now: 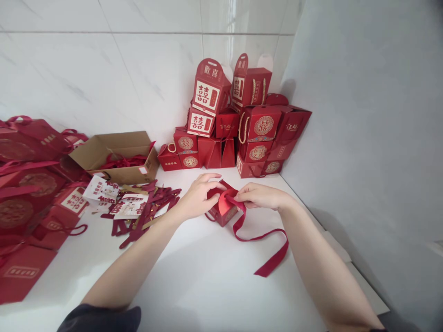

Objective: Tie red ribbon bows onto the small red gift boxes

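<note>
White table [194,281]: stacked red gift boxes [235,124], upper centre, against the wall. Small red gift box [221,213], mid-frame, between both hands, touching each. Left hand [198,196]: fingers curved over the box top. Right hand [260,195]: fingers pinching dark red ribbon [265,240] against the box.

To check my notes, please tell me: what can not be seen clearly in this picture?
Head view:
- The top of the box: hidden by the left hand and the right hand.
- The upper end of the ribbon: hidden by the right hand.
- The floor of the carton: hidden by its near wall.
- The red bags: cut off by the left edge.
- The print on the cards: too small to read.
</note>
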A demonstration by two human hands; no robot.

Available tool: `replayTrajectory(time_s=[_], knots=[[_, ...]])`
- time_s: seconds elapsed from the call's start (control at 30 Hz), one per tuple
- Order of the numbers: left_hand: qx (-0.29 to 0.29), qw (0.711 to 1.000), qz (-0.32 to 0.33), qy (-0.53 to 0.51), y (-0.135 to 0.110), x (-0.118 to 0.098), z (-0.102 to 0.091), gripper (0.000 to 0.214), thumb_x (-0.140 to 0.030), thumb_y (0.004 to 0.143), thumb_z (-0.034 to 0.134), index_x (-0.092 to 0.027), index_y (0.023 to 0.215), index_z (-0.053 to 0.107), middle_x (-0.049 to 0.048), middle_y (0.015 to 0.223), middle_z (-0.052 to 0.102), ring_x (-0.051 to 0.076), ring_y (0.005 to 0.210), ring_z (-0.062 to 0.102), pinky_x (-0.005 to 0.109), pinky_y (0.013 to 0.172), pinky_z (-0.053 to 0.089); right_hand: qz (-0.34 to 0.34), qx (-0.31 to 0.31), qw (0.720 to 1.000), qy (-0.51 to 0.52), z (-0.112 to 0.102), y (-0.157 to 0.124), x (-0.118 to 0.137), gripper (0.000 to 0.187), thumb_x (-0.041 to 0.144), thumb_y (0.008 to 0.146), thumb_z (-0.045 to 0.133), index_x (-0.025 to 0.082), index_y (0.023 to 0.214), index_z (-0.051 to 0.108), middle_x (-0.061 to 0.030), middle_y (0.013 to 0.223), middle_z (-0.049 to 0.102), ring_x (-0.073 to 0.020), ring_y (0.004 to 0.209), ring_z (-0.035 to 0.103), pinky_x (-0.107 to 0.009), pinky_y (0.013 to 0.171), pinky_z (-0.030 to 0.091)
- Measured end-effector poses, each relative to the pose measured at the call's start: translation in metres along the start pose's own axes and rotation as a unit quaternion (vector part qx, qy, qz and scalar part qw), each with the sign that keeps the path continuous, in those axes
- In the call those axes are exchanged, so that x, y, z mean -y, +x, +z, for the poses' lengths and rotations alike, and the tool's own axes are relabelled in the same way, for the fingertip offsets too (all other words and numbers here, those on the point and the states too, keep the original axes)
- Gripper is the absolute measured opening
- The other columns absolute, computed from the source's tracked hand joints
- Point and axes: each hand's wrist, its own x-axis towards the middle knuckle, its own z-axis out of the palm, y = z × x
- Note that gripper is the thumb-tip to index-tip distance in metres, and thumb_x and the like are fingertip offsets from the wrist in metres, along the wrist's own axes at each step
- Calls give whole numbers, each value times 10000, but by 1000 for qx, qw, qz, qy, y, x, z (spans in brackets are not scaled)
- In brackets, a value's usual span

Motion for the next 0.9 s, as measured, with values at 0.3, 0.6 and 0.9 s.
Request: replayTrajectory(time_s=[0.3,0.6,0.9], knots=[[-27,998,38,29,3,15,10,218,-279,841,585,-252,1023,701,70,1304,523,237,1243,459,440,1065,375,-27,-83,993,-77,10,9,-6,351,414,829,505,162,588,539,36,520,433,-91,488,348,-254,506,258],[-207,970,67,106,2,14,7,141,-263,848,600,-247,896,732,42,1097,664,214,1040,572,418,923,452,-76,-279,939,-186,16,7,1,289,421,870,484,189,732,590,-18,727,624,-156,657,532,-286,637,390],[-248,966,41,-64,1,0,-7,152,-213,872,553,-195,916,698,46,1029,676,156,974,623,298,861,502,-258,-169,949,57,32,33,-7,318,387,906,527,225,1178,554,-59,1090,676,-184,1020,618,-340,907,459]])
